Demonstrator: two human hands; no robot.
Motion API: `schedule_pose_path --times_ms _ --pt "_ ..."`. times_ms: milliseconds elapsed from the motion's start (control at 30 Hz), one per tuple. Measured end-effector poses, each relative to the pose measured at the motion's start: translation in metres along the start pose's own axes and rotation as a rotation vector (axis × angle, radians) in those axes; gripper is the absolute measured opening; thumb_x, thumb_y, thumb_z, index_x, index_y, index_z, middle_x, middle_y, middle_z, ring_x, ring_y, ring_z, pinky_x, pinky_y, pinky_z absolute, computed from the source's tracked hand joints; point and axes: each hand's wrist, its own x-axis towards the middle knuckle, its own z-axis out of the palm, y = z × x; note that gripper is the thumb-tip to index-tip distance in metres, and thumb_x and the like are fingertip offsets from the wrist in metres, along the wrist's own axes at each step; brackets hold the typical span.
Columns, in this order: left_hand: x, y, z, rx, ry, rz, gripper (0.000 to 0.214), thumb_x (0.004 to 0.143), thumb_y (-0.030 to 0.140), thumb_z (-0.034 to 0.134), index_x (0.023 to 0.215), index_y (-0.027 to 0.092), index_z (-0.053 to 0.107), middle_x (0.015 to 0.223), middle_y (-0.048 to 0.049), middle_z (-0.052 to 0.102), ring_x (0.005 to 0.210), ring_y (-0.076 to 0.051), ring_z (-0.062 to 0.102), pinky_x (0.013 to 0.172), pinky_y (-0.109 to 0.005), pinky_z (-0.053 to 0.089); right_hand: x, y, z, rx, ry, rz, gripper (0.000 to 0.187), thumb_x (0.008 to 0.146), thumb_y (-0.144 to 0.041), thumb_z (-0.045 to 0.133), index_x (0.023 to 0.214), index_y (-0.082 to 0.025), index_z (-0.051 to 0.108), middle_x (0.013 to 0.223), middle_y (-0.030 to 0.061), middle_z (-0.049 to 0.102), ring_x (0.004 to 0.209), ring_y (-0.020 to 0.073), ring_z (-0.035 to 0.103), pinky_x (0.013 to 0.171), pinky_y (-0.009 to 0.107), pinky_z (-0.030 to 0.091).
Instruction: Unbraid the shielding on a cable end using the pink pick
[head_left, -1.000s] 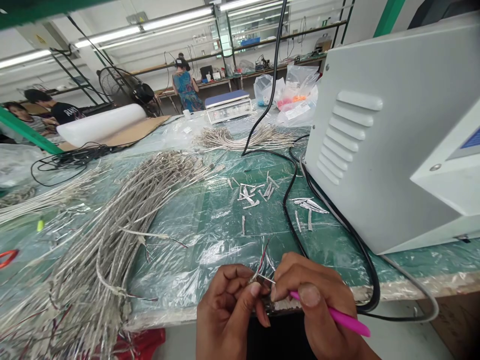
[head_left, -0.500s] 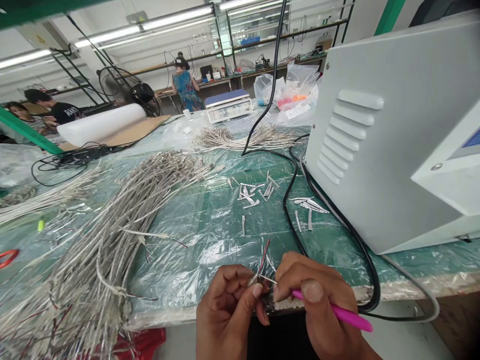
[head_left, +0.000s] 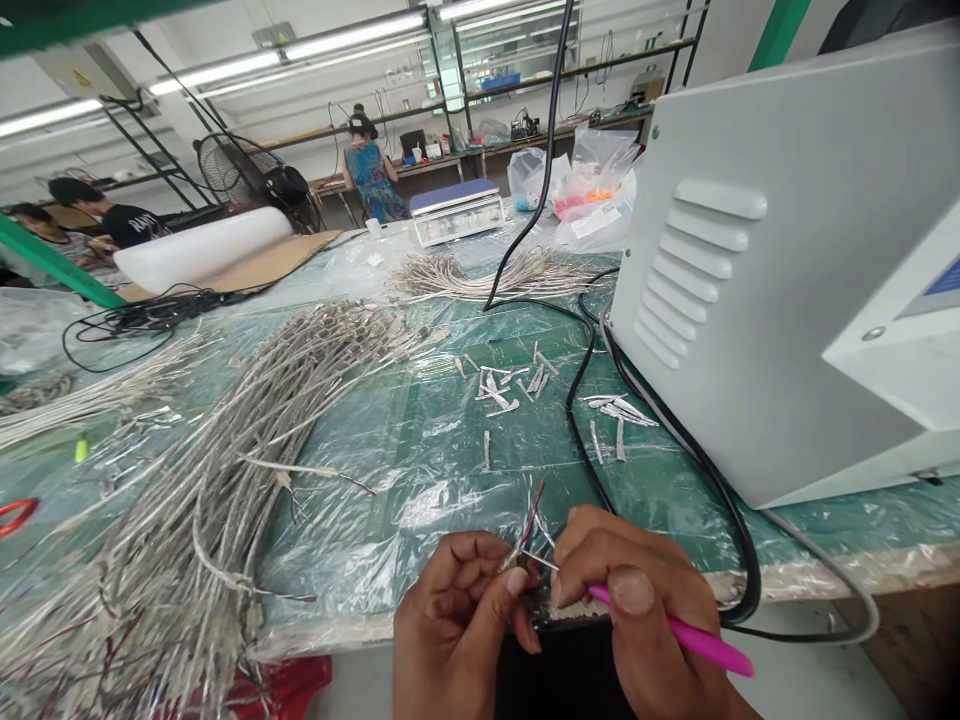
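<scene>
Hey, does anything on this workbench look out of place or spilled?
Yes, loose silvery strips lie scattered across the plastic-covered green mat, looking like stray scraps rather than anything laid out. A small yellow-green piece also sits alone near the left edge.
</scene>
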Motion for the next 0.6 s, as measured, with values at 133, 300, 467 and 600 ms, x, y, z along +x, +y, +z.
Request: schedule_pose_path --times_ms 133,300,467,600 --pt "-0.0002 0.0002 -0.0001 0.006 0.004 0.006 0.014 0.078 0.022 0.073 0.083 0.015 0.062 0.068 -0.0024 0.071 0.044 -0.009 0.056 0.051 -0.020 0.043 0.0014 -0.0005 0.0001 -0.003 0.000 -0.010 0.036 0.100 -0.027 0.038 0.077 -0.016 0.064 0.065 0.0046 0.058 0.063 0.0153 0.056 0.057 0.029 0.040" --pt "-0.0006 0.0002 0.0000 0.012 0.001 0.007 0.014 0.078 0.022 0.074 0.083 0.015 0.063 0.069 -0.0023 0.072 0.045 -0.009 0.056 0.052 -0.019 0.043 0.0006 -0.0015 0.0004 0.003 0.001 0.002 0.036 0.100 -0.028 0.039 0.077 -0.016 0.064 0.065 0.0046 0.058 0.063 0.0152 0.056 0.056 0.029 0.040" --pt "-0.0005 -0.0005 0.0002 0.049 0.002 0.023 0.014 0.076 0.022 0.075 0.081 0.015 0.064 0.064 -0.0011 0.069 0.045 -0.009 0.056 0.051 -0.019 0.042 0.0025 -0.0011 0.0001 -0.009 -0.018 0.005 0.036 0.100 -0.027 0.038 0.078 -0.016 0.064 0.066 0.0041 0.058 0.064 0.0150 0.056 0.057 0.029 0.040" --pt "-0.0002 -0.0009 -0.0003 0.055 -0.005 0.013 0.014 0.075 0.022 0.075 0.081 0.015 0.065 0.060 0.0002 0.066 0.045 -0.009 0.056 0.052 -0.018 0.043 0.0024 -0.0008 -0.0004 -0.024 -0.045 0.015 0.034 0.100 -0.026 0.039 0.079 -0.016 0.064 0.067 0.0043 0.058 0.065 0.0150 0.056 0.058 0.029 0.040"
